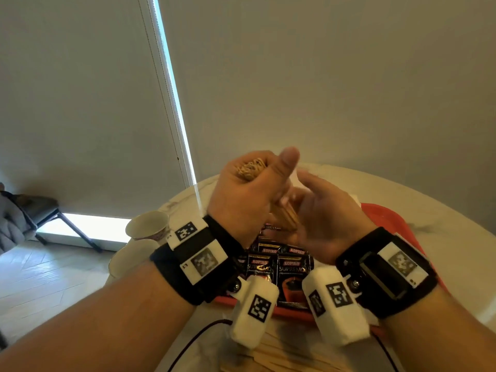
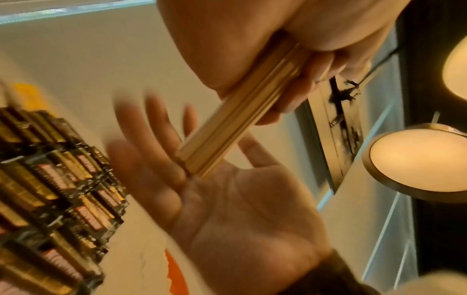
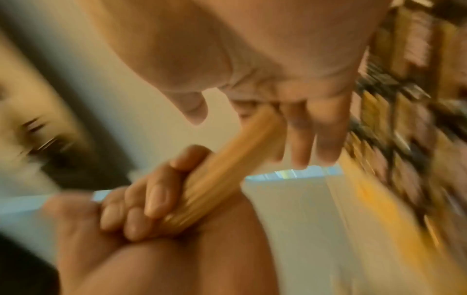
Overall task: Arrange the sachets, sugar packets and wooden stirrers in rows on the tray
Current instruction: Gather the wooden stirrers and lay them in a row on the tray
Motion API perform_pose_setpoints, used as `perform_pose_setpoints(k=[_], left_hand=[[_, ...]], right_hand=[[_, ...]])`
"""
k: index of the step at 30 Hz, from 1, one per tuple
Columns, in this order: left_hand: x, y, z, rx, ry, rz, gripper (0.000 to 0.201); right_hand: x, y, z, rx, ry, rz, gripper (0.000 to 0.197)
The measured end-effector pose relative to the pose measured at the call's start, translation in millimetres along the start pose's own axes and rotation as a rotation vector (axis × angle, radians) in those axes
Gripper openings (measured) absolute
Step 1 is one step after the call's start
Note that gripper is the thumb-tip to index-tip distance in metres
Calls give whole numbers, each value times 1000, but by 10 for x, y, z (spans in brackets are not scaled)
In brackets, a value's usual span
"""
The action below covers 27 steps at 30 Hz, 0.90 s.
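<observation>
My left hand (image 1: 249, 183) is raised above the tray and grips a thick bundle of wooden stirrers (image 1: 285, 218) in its fist, upright and slightly tilted. In the left wrist view the bundle (image 2: 227, 121) has its lower end against the flat palm of my right hand (image 2: 240, 209). That right hand (image 1: 319, 208) is open with straight fingers, just right of the bundle. Black coffee sachets (image 1: 279, 267) lie in overlapping rows on the red tray (image 1: 386, 218) below both hands. The right wrist view is blurred; it shows the bundle (image 3: 227, 169) in the left fist.
Loose wooden stirrers (image 1: 281, 358) lie on the white table (image 1: 442, 210) in front of the tray's near edge. Two cups (image 1: 147, 224) (image 1: 128, 260) stand at the table's left edge. A thin cable (image 1: 198, 336) runs from the left wrist camera.
</observation>
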<state>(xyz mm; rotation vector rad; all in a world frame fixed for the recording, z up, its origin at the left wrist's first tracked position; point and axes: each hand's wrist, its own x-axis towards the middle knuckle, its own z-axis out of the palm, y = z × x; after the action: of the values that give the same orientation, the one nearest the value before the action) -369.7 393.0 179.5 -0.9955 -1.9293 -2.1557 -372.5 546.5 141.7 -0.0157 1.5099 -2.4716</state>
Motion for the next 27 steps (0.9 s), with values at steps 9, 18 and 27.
perform_pose_setpoints(k=[9, 18, 27], left_hand=[[-144, 49, -14, 354, -131, 38, 15], [-248, 185, 105, 413, -224, 96, 14], [-328, 165, 44, 448, -289, 82, 19]], right_hand=[[-477, -326, 368, -475, -112, -88, 65], [-590, -200, 275, -227, -335, -53, 68], [-646, -96, 393, -304, -252, -49, 82]])
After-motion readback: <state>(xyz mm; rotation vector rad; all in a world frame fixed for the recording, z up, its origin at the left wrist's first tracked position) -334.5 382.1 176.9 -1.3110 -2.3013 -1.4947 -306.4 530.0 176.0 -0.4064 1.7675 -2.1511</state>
